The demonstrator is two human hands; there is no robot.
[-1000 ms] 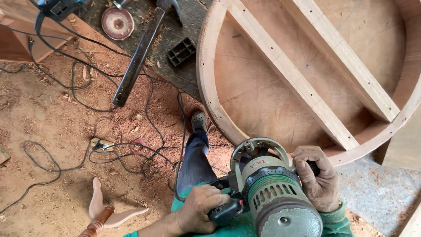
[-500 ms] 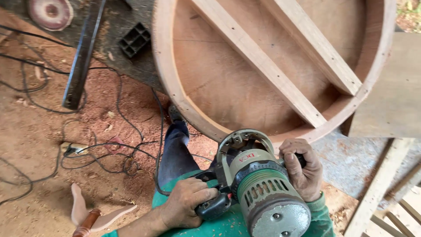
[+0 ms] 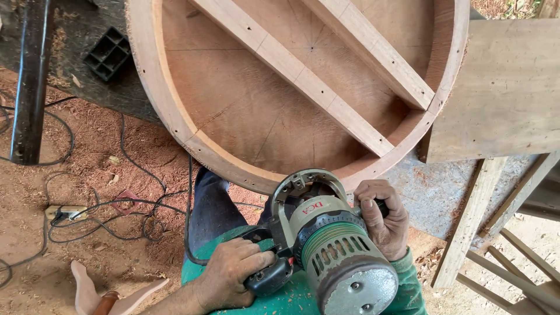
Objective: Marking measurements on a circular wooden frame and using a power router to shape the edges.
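A black bar (image 3: 29, 81) runs off the top left edge, above tangled cables (image 3: 105, 216) on the sawdust floor. The left hand (image 3: 230, 277) is closed around the black handle (image 3: 271, 279) of the router (image 3: 326, 245), hiding most of it. The router sits low in the middle, its base just at the rim of the round wooden frame (image 3: 169, 111) (top cut off). The right hand (image 3: 382, 219) wraps the far handle, almost wholly covered. Wooden slats (image 3: 472, 221) leave view at the right.
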